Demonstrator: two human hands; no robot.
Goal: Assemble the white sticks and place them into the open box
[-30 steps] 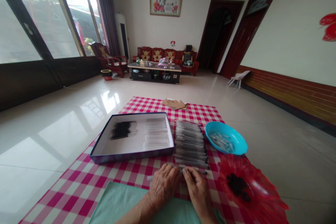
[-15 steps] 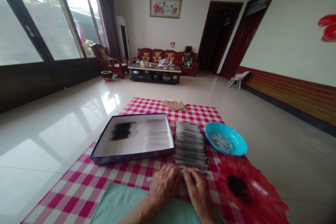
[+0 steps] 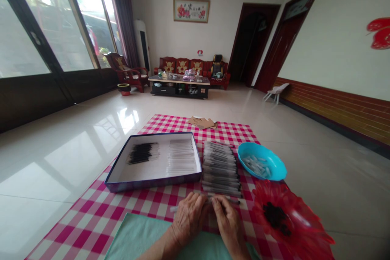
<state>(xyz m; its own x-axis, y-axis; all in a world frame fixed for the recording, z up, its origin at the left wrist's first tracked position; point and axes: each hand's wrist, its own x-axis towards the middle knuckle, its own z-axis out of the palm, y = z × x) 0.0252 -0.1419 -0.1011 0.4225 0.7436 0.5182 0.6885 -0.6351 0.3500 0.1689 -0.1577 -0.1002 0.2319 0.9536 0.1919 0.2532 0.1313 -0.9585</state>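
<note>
From our hands: one shallow box at 10 o'clock, one red dish at 3, one pen row at 12, too blurred to count, one blue bowl at 2. Left hand curls round one translucent barrel, end poking out at 9; right hand pinches close, contents unclear. We'd expect light, stiff, slick, crackable plastic; grip mid-barrel.
</note>
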